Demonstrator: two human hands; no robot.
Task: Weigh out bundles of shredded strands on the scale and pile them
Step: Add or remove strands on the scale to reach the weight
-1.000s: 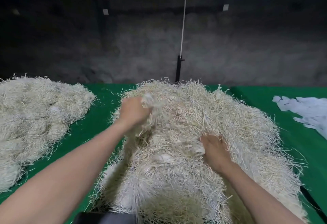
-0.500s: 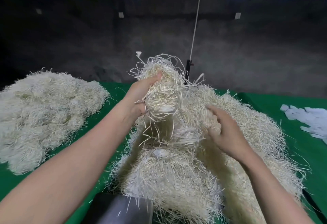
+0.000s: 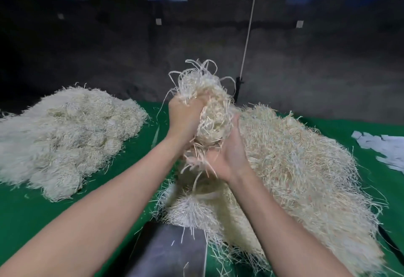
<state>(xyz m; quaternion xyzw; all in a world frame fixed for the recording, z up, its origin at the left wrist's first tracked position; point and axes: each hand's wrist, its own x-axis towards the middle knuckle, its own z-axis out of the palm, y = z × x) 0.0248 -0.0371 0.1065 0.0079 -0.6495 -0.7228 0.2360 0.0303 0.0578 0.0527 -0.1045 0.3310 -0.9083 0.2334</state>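
A bundle of pale shredded strands (image 3: 213, 112) is lifted above the table between both hands. My left hand (image 3: 184, 117) grips its upper left side with curled fingers. My right hand (image 3: 229, 154) cups it from below and the right, fingers wrapped round it. Loose ends stick out at the top and hang below my palms. Under the hands lies the big loose heap of strands (image 3: 295, 167). The scale (image 3: 172, 252), a grey metal plate, sits at the near edge with a few stray strands on it. A pile of rounded bundles (image 3: 65, 136) lies at the left.
A green cloth (image 3: 131, 178) covers the table. White paper slips (image 3: 384, 147) lie at the right edge. A white cord (image 3: 249, 27) hangs down to a black post behind the heap. A dark wall with posters stands behind the table.
Both hands pulled a bundle out of the big heap and raised it. My right hand came off the heap and closed under the bundle. The view tilted so the scale shows more.
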